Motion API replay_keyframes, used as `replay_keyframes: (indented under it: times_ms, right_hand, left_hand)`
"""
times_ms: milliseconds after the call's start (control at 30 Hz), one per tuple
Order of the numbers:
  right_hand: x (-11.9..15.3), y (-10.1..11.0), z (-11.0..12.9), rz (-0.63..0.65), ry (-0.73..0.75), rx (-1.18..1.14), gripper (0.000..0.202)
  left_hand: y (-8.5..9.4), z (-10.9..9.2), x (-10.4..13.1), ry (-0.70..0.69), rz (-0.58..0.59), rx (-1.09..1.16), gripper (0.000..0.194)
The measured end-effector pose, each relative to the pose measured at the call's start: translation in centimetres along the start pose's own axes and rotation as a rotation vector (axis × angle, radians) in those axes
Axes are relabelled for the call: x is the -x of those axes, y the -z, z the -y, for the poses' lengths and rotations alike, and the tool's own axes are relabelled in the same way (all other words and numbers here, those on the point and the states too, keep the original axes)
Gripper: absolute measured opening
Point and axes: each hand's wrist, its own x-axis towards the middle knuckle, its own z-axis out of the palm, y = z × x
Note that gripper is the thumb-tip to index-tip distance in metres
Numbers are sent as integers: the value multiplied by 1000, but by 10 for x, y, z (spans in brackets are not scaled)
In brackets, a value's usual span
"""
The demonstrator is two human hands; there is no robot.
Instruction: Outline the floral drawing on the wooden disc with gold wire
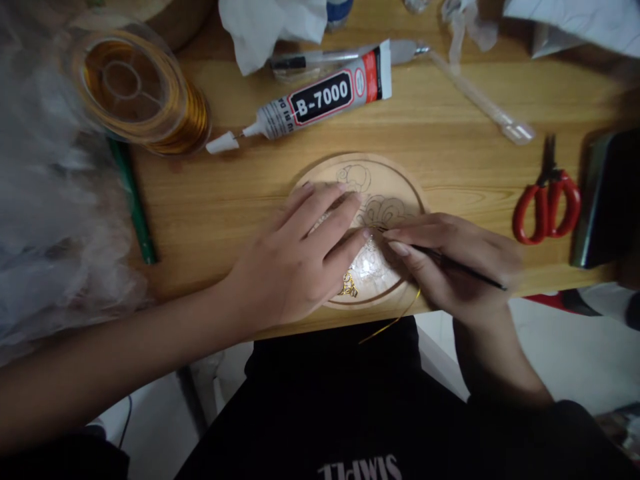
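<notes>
A round wooden plaque with a raised rim lies at the table's near edge, with line drawings of swirling shapes on it. My left hand rests flat across its left half, fingers spread. In my right hand is a slim dark pair of tweezers, its tip down on the plaque beside my left index fingertip. Gold wire forms small curls at the plaque's lower part. A loose tail of gold wire hangs past the table edge below my right hand. A shiny patch lies between the hands.
A glue tube with a thin white nozzle lies beyond the plaque, near a spool of gold wire. Red-handled pliers and a dark phone are at right. A green pen and crumpled plastic lie left.
</notes>
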Motion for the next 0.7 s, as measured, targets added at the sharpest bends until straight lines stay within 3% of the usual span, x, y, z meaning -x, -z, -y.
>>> replay_keyframes:
  times_ms: [267, 500, 700]
  right_hand:
    - [-16, 19, -11, 181, 40, -15, 23]
    - [-18, 19, -11, 151, 25, -43, 21]
    - [-16, 11, -10, 109, 75, -30, 21]
  left_hand:
    - [1, 3, 1, -34, 42, 28, 29]
    - [0, 2, 1, -36, 54, 4, 30]
    - [-1, 1, 0, -36, -2, 5, 28]
